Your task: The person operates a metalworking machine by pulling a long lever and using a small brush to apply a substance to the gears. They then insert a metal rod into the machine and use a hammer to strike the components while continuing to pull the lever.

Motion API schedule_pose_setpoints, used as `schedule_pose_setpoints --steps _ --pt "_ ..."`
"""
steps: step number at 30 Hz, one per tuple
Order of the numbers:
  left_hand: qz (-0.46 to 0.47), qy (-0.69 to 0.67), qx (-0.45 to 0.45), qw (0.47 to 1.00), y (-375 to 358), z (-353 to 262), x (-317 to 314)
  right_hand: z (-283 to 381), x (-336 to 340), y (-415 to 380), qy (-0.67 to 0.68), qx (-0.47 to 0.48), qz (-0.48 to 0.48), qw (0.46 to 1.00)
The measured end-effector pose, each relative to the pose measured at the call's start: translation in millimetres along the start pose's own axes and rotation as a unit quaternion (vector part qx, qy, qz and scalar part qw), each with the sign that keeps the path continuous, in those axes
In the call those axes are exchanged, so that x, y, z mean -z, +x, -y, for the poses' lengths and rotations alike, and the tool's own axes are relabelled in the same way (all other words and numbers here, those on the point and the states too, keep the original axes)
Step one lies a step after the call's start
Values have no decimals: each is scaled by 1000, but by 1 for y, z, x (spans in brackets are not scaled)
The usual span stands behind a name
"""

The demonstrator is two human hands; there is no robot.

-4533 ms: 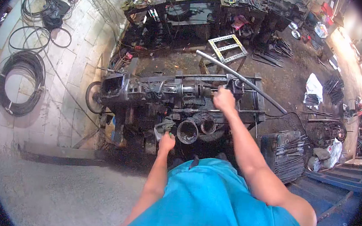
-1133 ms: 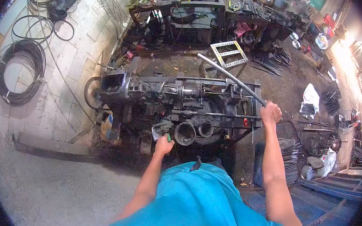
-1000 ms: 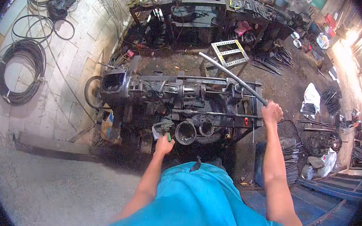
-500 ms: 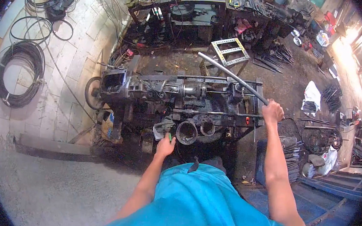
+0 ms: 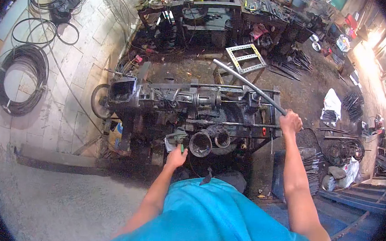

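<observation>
My right hand [image 5: 291,122] is closed around the lower end of a long grey metal bar [image 5: 251,86]. The bar slants up and left over the right end of a greasy, lathe-like machine [image 5: 163,97]. My left hand [image 5: 177,157], lower and nearer my body, is closed around a small green handle [image 5: 182,148]; what the handle belongs to is hidden. Just beyond that hand lies a dark grey-green crumpled cloth [image 5: 179,135], with a pale flat piece beside it. Two round, grimy metal containers [image 5: 200,145] stand to the right of my left hand.
Beyond the machine stands a metal stool frame [image 5: 246,58] with a perforated top. Farther back is a cluttered workbench [image 5: 212,5]. Coiled wire [image 5: 10,79] lies at left. Metal rods [image 5: 310,170], a white sack [image 5: 332,104] and blue metal sheeting [image 5: 349,221] are on the right.
The view has shifted slightly, so the machine and containers appear a little lower and to the right. Both hands keep their holds, and the bar stays at nearly the same slant.
</observation>
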State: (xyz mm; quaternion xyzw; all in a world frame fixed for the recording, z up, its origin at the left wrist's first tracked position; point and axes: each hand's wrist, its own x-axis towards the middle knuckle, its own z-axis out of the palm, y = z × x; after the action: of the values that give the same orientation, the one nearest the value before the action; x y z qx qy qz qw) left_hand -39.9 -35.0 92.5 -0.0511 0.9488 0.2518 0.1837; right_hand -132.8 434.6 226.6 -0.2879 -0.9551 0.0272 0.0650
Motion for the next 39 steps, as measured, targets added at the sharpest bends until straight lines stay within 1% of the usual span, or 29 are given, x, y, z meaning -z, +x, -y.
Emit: schedule_pose_setpoints --steps 5,8,10,12,15,17,22,24,26,27,29,30,32,36,39 --pt "16 21 -6 1000 3 -1 2 -1 -1 -1 5 7 -19 1000" --pt "11 13 8 1000 8 1 3 0 -1 -1 0 5 -9 1000" --pt "-17 -23 11 1000 8 -1 -3 -3 -3 -3 -4 10 -13 1000" --pt "-22 -32 8 999 5 -2 -2 -1 -3 1 -1 12 -20 1000" --pt "-22 -47 16 999 7 0 -8 -3 -5 3 3 0 -3 1000" --pt "-46 -63 2 997 4 4 -14 -7 -10 6 -9 22 -9 1000" --pt "-29 -54 3 998 3 5 -13 -1 -3 0 -4 16 -11 1000" --pt "-38 -55 15 998 2 2 -13 -1 -3 0 -3 17 -10 1000" --pt "-45 -56 17 997 7 6 -18 -2 -3 1 -22 3 27 999" --pt "-54 -59 22 997 9 6 -20 -3 -4 0 -24 2 27 999" --pt "-52 -60 18 997 9 6 -19 -3 -6 2 -16 34 10 999" --pt "-50 -57 13 997 11 6 -17 -3 -6 3 -16 34 8 999" --pt "-48 -60 12 997 8 2 -14 -2 -9 1 -16 -3 8 1000" --pt "-41 -50 22 998 8 3 -15 -3 -5 0 -26 2 22 999" --pt "-47 -54 19 997 5 8 -18 3 2 -5 -9 8 4 1000"
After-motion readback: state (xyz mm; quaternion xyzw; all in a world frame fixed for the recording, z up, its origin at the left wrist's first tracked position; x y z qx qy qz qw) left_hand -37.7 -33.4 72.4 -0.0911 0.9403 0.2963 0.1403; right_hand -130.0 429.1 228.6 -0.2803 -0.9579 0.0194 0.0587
